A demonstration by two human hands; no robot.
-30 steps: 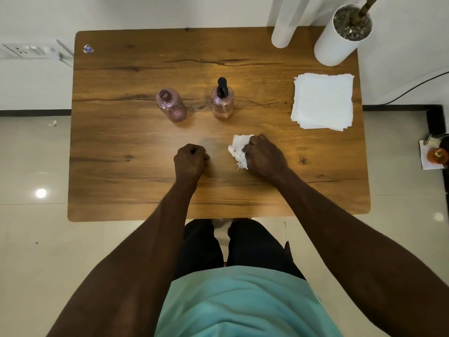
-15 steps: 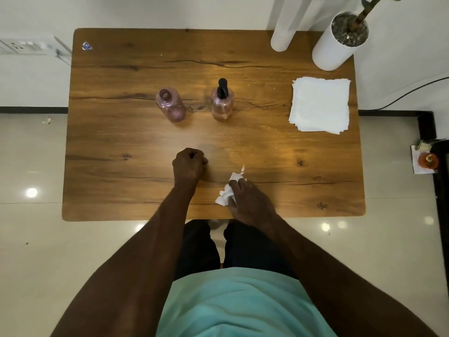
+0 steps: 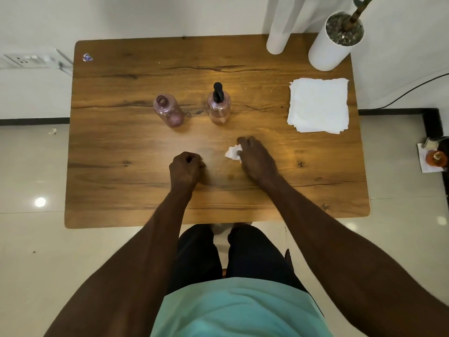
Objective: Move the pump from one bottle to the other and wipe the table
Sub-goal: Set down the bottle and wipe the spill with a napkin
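Observation:
Two pink see-through bottles stand mid-table on the wooden table. The left bottle has an open neck with no cap. The right bottle carries the black pump. In front of the right bottle, my right hand holds a crumpled white tissue against the tabletop, and most of the tissue is hidden under the hand. My left hand rests on the table as a closed fist, holding nothing that I can see.
A stack of white napkins lies at the right. A white plant pot and a white cylinder stand at the far right corner. A small sticker sits at the far left corner.
My right hand slid the tissue from the middle toward the near edge, then back away to in front of the pump bottle. My left fist stayed put.

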